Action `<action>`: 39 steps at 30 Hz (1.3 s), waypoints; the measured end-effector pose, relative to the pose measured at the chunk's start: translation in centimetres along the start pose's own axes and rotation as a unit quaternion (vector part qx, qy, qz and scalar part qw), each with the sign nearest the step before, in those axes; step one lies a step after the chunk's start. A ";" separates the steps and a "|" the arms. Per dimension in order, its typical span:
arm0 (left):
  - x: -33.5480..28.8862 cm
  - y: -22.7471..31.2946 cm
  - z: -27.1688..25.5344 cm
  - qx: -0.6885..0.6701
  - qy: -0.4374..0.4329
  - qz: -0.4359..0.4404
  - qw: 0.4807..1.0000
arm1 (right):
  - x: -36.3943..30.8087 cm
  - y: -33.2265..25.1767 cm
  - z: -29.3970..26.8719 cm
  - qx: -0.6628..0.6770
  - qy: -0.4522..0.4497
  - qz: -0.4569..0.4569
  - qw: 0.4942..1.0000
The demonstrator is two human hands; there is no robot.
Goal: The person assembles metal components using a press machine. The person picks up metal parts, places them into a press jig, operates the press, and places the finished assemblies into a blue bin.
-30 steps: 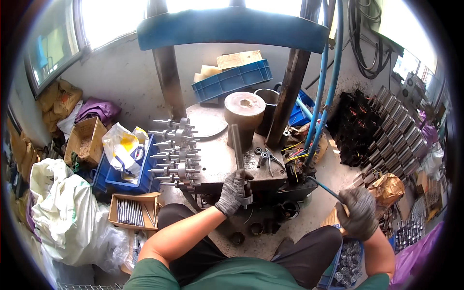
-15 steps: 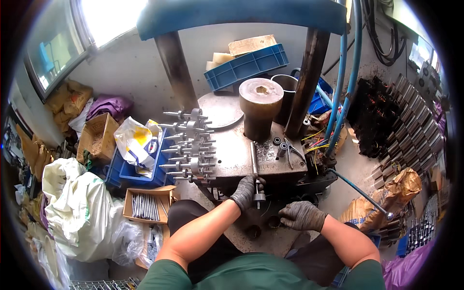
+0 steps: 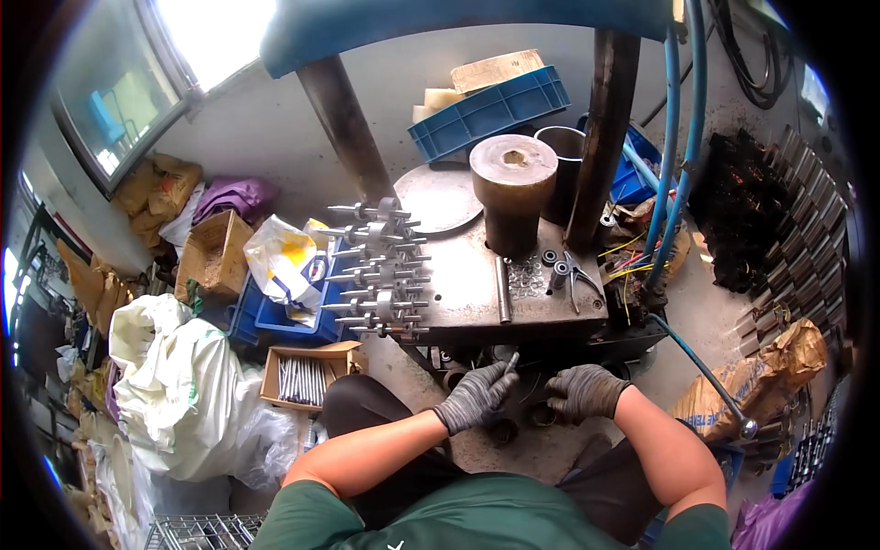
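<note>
Got a rod (image 3: 512, 361) in the left hand (image 3: 477, 396)
Left's closed around it, tip poking out toward 1-2 o'clock. Right hand (image 3: 588, 392) sits at 3 o'clock from it, fingers curled, can't tell if gripping. Tube (image 3: 503, 290) on the bench (image 3: 458, 298), just past 12.

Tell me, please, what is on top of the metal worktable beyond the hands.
On the metal worktable stands a thick cylinder; nearer lie a slim cylinder, small round parts and pliers, with shafts along the left edge. Whatever is directly behind the thick cylinder is covered.
</note>
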State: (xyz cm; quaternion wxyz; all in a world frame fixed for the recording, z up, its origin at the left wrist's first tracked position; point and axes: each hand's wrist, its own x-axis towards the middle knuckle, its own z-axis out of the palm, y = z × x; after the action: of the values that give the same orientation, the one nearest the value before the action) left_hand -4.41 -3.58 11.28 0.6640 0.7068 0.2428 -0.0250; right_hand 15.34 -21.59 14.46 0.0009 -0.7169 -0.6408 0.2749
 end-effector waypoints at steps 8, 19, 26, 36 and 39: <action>-5.4 8.7 -6.2 0.014 0.165 0.313 0.935 | 1.5 0.9 -1.4 0.028 -0.003 0.014 1.000; -2.5 9.5 -23.1 -0.559 0.277 0.116 0.773 | 3.1 1.6 -0.7 0.021 -0.006 -0.017 1.000; -3.9 8.5 -22.7 -0.256 0.287 0.167 0.908 | 2.7 1.5 -2.1 0.036 0.074 -0.060 0.995; -11.4 1.9 -22.1 -0.356 0.421 0.198 0.811 | 4.1 3.0 -6.4 -0.018 0.535 -0.093 0.840; -13.8 -5.7 -25.4 -0.268 0.489 0.152 0.816 | 6.2 3.7 -6.8 0.006 0.574 -0.023 0.819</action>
State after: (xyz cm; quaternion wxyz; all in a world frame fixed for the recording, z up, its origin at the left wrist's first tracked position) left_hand -26.03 16.29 13.97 0.6167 0.4480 0.4220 0.4908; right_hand 21.56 -14.15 16.45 0.3789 -0.7299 -0.5388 -0.1828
